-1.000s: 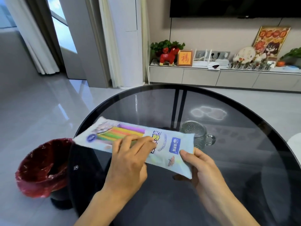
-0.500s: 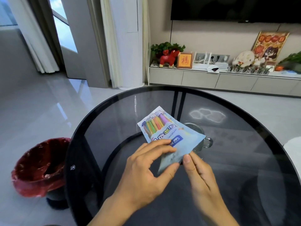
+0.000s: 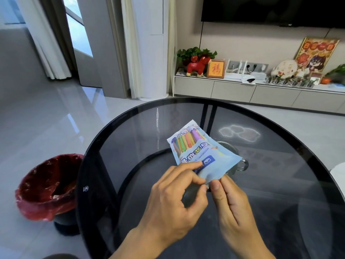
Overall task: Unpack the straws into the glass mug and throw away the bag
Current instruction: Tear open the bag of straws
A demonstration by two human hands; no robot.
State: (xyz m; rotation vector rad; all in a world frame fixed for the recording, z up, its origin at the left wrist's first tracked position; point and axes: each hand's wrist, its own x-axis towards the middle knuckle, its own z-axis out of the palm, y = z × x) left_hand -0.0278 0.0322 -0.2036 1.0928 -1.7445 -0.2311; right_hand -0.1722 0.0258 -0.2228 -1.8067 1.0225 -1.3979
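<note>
A light-blue plastic bag (image 3: 201, 152) of coloured straws (image 3: 185, 142) is held above the round dark glass table (image 3: 130, 146), its far end pointing away from me. My left hand (image 3: 175, 200) pinches the bag's near edge with thumb and fingers. My right hand (image 3: 229, 200) pinches the same near edge just to the right. The glass mug (image 3: 240, 165) stands on the table behind the bag, mostly hidden by it; only its handle and part of its rim show.
A bin with a red liner (image 3: 46, 187) stands on the floor to the left of the table. A low TV cabinet (image 3: 242, 90) with ornaments runs along the far wall. Glossy tiled floor surrounds the table.
The bag has turned from lying crosswise to pointing away from me. Both hands have come together at its near edge.
</note>
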